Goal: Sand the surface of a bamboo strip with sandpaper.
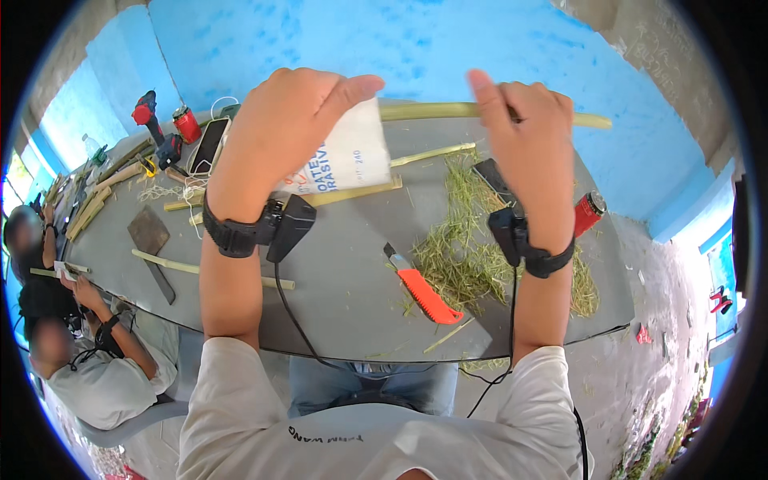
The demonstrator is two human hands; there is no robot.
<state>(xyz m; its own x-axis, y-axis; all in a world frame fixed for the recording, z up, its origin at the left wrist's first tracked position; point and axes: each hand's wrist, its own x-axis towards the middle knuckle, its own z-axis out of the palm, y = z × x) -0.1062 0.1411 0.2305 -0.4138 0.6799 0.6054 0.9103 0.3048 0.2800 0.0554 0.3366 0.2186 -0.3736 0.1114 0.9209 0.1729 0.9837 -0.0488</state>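
From where I stand, a blue wall [360,48] backs one grey counter [352,232], with two co-workers [112,384] at the left. One heap of green shavings [456,248] covers part of it. One bamboo strip [436,110] is held up by the far edge: the right hand [528,120] is curled closed round it, the left hand [292,108] folded over one white printed sheet [364,156] at its other end. Then one orange knife [432,296], two red cans [590,210].

Held stick [440,111] — smooth, woody; sheet [364,148] — matt paper.
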